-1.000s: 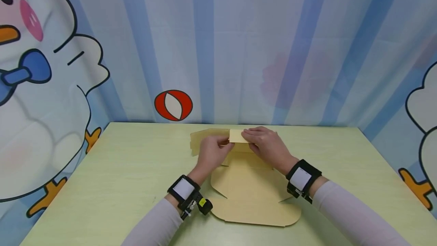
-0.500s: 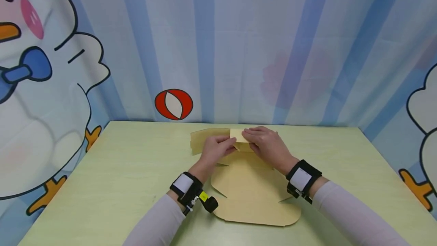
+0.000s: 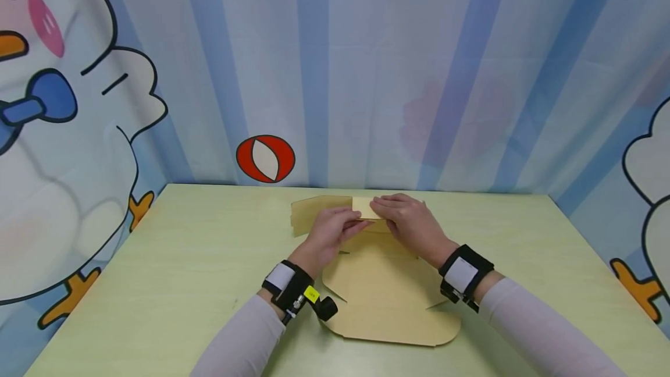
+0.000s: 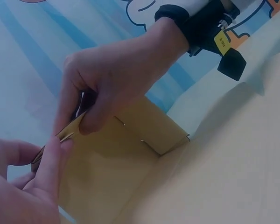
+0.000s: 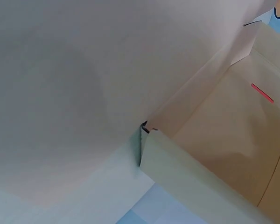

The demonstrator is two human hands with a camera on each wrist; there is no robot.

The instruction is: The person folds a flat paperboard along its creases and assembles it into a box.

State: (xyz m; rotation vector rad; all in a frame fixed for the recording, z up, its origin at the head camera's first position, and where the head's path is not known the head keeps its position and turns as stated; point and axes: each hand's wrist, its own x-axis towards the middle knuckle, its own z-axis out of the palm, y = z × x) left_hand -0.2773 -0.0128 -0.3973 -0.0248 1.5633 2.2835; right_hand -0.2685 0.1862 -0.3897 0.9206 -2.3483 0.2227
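Two hands pinch the top strip of a cardboard box.
On the left, a side flap sticks out past the left hand, which pinches the top strip with its thumb and fingers. It should squeeze softly along the fold, so the crease comes out straight and the card doesn't buckle. In the middle, the cardboard box sits on the desk, its big flat panel lying toward the person; best not to lean on that. On the right, the right hand grips the same strip, near the left hand. A steady hold there should stop the strip from twisting.
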